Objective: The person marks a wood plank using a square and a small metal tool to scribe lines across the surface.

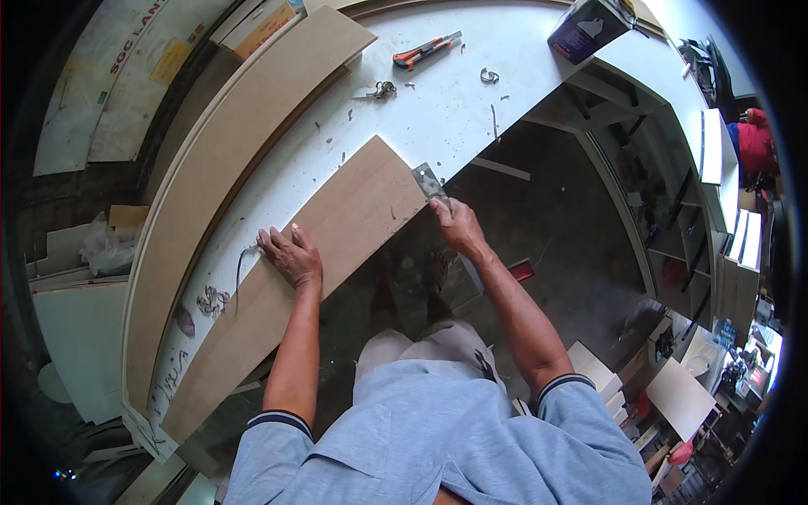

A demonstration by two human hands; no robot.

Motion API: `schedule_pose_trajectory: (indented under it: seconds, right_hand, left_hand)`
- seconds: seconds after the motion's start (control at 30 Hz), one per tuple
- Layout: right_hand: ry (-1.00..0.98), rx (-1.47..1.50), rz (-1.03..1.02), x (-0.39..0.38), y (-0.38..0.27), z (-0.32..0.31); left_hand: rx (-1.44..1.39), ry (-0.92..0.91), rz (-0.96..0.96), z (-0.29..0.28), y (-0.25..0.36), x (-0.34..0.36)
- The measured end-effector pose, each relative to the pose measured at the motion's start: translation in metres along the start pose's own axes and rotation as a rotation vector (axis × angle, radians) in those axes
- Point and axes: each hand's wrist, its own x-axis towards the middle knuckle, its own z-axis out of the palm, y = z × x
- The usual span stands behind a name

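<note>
A long wooden board [337,220] lies on the white worktable [459,105], along its near edge. My left hand [293,255] rests on the board's far edge with its fingers stretched out. By those fingertips dangles a thin dark strip [239,273]. At the board's right end, my right hand [457,225] is closed around a flat grey metal scraper [427,178]. The scraper's blade lies against the board's end corner, over the white tabletop; its handle is hidden in my fingers.
An orange and black utility knife [421,54], curled scraps [213,301] and crumbs lie on the table. Another long board [244,109] runs along the far left side. A dark can [585,32] stands at the back right. Shelving frames [673,194] stand at the right.
</note>
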Motion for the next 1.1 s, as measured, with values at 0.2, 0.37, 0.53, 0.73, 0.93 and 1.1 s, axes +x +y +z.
schedule_pose_trajectory:
  seconds: [0.2,0.37,0.53,0.73,0.93,1.1]
  right_hand:
    - [0.082,0.008,0.069,-0.004,0.000,0.002]
    - [-0.007,0.038,0.010,-0.011,0.000,0.008]
    - [0.165,0.119,0.092,-0.012,-0.009,0.016]
    - [0.092,-0.031,-0.017,-0.017,-0.013,0.028]
    - [0.222,0.054,0.015,-0.019,-0.014,0.029]
    - [0.194,0.035,0.068,-0.016,-0.013,0.031]
  left_hand:
    - [-0.003,-0.023,-0.011,-0.002,0.001,0.001]
    - [-0.013,0.028,0.033,0.000,-0.002,0.000]
    - [-0.049,0.002,-0.020,0.000,0.000,0.001]
    - [-0.007,0.046,0.001,0.000,-0.003,-0.001]
    - [0.000,0.011,0.007,0.000,-0.004,-0.003]
    - [0.002,0.029,0.009,0.003,-0.003,0.000]
